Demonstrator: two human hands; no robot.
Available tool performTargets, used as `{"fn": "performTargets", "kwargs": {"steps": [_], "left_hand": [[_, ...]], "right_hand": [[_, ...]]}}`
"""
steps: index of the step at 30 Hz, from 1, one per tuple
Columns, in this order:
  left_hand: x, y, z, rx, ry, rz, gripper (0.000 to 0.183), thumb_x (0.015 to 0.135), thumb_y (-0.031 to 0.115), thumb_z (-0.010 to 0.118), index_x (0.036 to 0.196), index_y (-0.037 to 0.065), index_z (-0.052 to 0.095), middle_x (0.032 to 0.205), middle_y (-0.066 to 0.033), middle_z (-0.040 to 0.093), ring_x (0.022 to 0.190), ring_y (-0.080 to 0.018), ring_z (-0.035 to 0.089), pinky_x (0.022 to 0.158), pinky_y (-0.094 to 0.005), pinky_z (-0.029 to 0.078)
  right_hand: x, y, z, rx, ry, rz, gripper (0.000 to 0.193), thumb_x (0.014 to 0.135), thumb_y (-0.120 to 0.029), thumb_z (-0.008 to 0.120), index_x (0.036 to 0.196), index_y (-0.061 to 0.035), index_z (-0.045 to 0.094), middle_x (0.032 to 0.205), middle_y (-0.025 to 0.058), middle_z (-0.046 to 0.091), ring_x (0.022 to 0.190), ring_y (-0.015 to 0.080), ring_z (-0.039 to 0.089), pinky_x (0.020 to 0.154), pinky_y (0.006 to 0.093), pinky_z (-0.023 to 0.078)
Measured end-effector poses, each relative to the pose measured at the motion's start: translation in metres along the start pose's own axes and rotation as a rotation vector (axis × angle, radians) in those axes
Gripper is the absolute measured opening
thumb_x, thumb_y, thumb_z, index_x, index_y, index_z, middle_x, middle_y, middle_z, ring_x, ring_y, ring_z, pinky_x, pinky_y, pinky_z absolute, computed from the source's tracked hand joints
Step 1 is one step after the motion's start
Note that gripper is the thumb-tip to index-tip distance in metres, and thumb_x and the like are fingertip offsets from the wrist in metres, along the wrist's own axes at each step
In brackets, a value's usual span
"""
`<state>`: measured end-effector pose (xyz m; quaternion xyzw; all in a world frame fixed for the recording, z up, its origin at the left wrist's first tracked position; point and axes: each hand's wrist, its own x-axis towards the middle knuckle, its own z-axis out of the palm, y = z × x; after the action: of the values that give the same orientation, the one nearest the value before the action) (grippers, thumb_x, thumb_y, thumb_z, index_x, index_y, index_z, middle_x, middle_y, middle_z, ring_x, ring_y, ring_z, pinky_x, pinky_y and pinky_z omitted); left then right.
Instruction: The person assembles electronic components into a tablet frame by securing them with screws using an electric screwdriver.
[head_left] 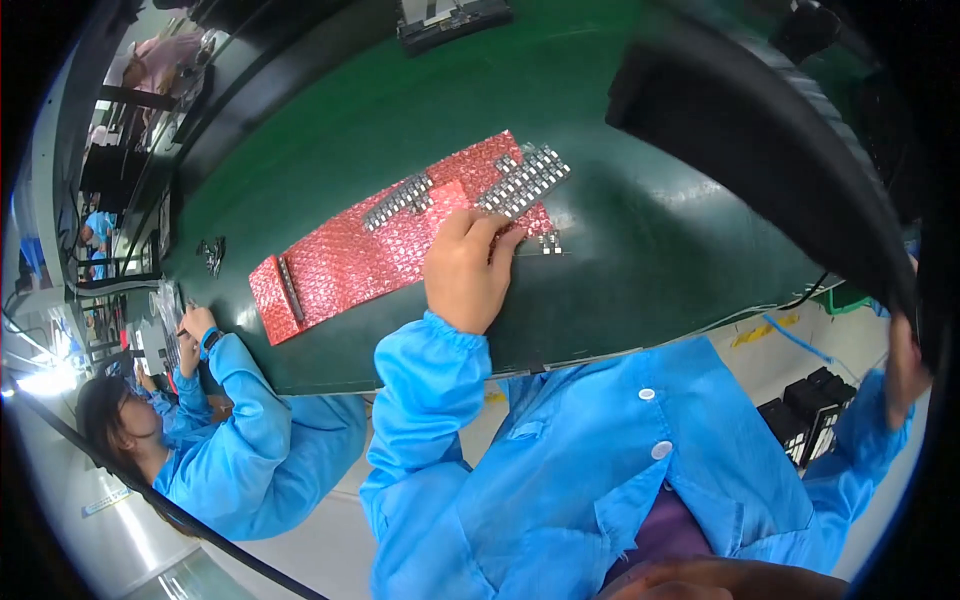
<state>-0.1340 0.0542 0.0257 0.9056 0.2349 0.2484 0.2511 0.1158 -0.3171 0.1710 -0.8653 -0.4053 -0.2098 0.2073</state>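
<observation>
Left hand [466, 272] at gridded panel [527, 184], long axis slanting up rightward

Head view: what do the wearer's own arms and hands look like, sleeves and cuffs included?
The left hand is bare, with no glove; its left sleeve is bright blue, loose and wrinkled, gathered at the cuff. The right hand also looks gloveless but is partly hidden; its right sleeve is the same blue. No cables or markings show on either sleeve.
</observation>
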Motion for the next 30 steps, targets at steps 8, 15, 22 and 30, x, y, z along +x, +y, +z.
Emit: {"fn": "performTargets", "kwargs": {"steps": [8,15,22,30], "left_hand": [[-0.009,0.012,0.009,0.089,-0.243,0.072,0.021,0.070,0.010,0.071,0.089,0.003,0.066,0.084,-0.0090,0.059,0.071,-0.0269,0.059,0.061,-0.0342,0.048],[-0.009,0.013,-0.003,-0.057,-0.353,-0.051,0.028,0.068,0.011,0.073,0.092,0.002,0.063,0.084,-0.0098,0.057,0.068,-0.0238,0.057,0.060,-0.0342,0.047],[-0.007,0.013,-0.007,-0.056,-0.473,-0.131,0.030,0.063,0.006,0.077,0.088,0.001,0.062,0.081,-0.0090,0.059,0.064,-0.0196,0.057,0.058,-0.0294,0.046],[0.001,-0.001,-0.007,-0.623,-0.334,-0.478,0.021,0.067,-0.003,0.074,0.085,-0.002,0.064,0.071,-0.0019,0.063,0.063,-0.0050,0.055,0.058,-0.0190,0.045]], "right_hand": [[0.014,-0.090,0.075,-0.130,-0.188,-0.580,0.056,0.053,0.003,0.073,0.106,0.0089,0.056,0.094,0.0247,0.059,0.084,0.0349,0.062,0.069,0.0368,0.052],[-0.005,-0.153,0.117,-0.133,-0.392,-0.753,0.038,0.067,-0.009,0.056,0.101,0.0088,0.057,0.067,0.0058,0.043,0.057,0.0150,0.046,0.041,0.0254,0.037],[-0.004,-0.181,0.177,-0.143,-0.348,-0.775,0.039,0.069,-0.011,0.058,0.101,0.0105,0.059,0.066,0.0048,0.046,0.055,0.0143,0.048,0.041,0.0230,0.037],[0.031,-0.139,0.185,0.440,-0.079,-0.448,0.036,0.061,-0.022,0.079,0.081,-0.0006,0.059,0.064,0.0086,0.051,0.054,0.0233,0.054,0.044,0.0311,0.041]]}}
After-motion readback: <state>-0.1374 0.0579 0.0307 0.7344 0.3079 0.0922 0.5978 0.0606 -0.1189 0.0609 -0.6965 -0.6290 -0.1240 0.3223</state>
